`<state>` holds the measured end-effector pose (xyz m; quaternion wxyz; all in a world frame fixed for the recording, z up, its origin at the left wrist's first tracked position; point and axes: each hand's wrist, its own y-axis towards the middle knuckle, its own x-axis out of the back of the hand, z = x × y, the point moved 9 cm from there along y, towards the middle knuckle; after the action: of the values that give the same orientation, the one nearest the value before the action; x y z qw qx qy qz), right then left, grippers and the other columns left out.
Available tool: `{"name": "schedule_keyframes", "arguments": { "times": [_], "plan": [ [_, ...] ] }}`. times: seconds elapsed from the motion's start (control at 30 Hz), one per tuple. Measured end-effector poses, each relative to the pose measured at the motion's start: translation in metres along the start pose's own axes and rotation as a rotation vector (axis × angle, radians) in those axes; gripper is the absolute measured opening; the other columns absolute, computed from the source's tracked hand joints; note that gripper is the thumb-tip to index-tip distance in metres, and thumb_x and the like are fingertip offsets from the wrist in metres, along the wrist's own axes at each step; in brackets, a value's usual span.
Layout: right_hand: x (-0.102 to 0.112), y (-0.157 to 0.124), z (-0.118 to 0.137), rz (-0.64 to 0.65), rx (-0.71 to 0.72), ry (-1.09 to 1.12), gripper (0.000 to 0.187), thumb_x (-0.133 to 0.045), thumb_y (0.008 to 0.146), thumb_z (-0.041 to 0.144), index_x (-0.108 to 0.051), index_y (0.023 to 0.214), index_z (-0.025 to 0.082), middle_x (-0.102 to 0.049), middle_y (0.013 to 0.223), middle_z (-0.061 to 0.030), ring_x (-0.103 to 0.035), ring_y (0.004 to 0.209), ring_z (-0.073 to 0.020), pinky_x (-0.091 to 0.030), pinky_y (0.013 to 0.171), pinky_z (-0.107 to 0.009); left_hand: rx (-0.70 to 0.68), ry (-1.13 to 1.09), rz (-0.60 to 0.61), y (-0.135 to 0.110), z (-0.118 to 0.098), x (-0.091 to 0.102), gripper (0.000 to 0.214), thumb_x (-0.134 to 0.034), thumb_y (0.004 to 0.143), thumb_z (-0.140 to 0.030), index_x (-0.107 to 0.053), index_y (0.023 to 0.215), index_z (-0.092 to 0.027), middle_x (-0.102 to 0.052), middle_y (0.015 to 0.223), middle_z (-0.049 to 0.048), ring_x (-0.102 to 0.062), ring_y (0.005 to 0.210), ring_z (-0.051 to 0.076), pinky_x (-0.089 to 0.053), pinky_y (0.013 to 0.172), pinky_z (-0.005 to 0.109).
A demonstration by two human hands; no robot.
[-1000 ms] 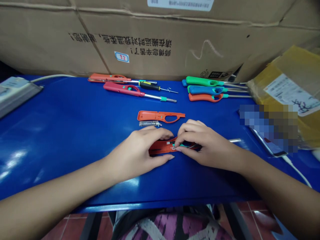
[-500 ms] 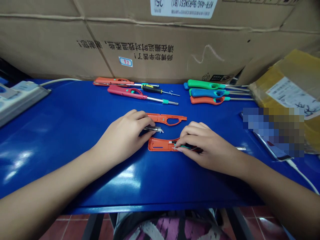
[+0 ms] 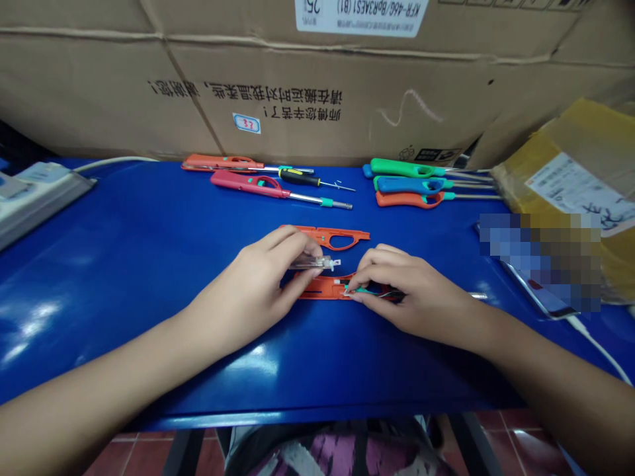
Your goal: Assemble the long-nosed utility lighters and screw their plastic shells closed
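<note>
My left hand is closed around a clear lighter fuel tank with a white valve at its right end. The tank is held just above the lower orange lighter half-shell, which lies with its inside up. My right hand covers that shell's right part; thumb and forefinger pinch a thin pale tube or wire. Green and dark parts show under the fingers. A metal nozzle tip sticks out beyond the right hand. Behind lies the other orange half-shell, partly hidden by my left hand.
Further back lie a red lighter, an orange lighter, a screwdriver and several coloured lighters. A cardboard box stands behind. A power strip is left; a phone and yellow package are right.
My left hand has moved slightly right with the fuel tank, bringing its valve closer to the right hand and over the lower shell. The right hand stays nearly still.
</note>
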<state>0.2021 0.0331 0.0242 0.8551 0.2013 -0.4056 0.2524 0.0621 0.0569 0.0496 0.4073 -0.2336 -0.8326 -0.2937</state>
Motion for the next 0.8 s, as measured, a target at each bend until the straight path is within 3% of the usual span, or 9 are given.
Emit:
{"name": "schedule_keyframes", "arguments": {
  "times": [0.13,0.3,0.47,0.8],
  "plan": [
    [0.000,-0.001,0.002,-0.011,0.044,-0.074,0.011,-0.062,0.097,0.022,-0.072,0.101,0.022,-0.066,0.095,-0.0025,-0.058,0.093,-0.0168,-0.042,0.085,-0.034,0.020,-0.060,0.004,-0.002,-0.001,-0.001,0.007,-0.060,0.098,-0.018,-0.061,0.104,-0.017,-0.072,0.101,0.0003,-0.070,0.091,0.013,-0.053,0.080,0.023],
    [-0.002,0.000,0.000,0.007,0.011,-0.003,0.006,-0.065,0.095,0.019,-0.070,0.097,0.021,-0.066,0.095,-0.0017,-0.058,0.094,-0.0160,-0.043,0.085,-0.032,0.012,-0.087,0.074,-0.003,-0.002,-0.007,0.008,-0.063,0.095,-0.018,-0.066,0.102,-0.018,-0.073,0.098,-0.0012,-0.069,0.087,0.011,-0.052,0.077,0.020],
    [0.001,0.000,0.000,-0.028,-0.002,0.021,0.008,-0.064,0.093,0.014,-0.069,0.095,0.020,-0.066,0.092,-0.0015,-0.058,0.092,-0.0156,-0.044,0.083,-0.031,0.052,-0.128,0.159,-0.004,-0.003,-0.014,0.013,-0.062,0.096,-0.025,-0.073,0.104,-0.021,-0.075,0.097,0.0005,-0.069,0.084,0.014,-0.053,0.075,0.025],
    [-0.009,-0.002,0.004,0.010,-0.036,-0.197,0.014,-0.057,0.099,0.023,-0.071,0.097,0.022,-0.067,0.093,-0.0033,-0.057,0.090,-0.0193,-0.041,0.082,-0.038,0.172,-0.205,0.180,-0.006,0.005,-0.020,0.018,-0.058,0.097,-0.027,-0.073,0.104,-0.022,-0.077,0.100,0.0012,-0.071,0.086,0.016,-0.055,0.078,0.027]
  ]
}}
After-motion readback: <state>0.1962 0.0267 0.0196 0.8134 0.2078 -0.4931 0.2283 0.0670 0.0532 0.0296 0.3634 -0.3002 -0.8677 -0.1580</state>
